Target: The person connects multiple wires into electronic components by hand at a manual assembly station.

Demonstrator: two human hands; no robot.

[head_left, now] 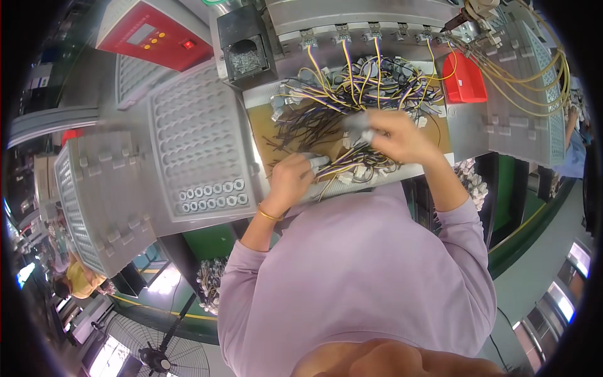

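Workbench point(470, 129), lettered red panel point(168, 31), left hand point(289, 179), right hand point(403, 138) over wires point(380, 88)

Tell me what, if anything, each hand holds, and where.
The left hand seems to pinch the nearer wires by their left end; the right hand is blurred, so its hold cannot be told.

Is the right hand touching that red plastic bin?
Apart: the head view shows a visible gap between the right hand and the red bin, up and right of it.
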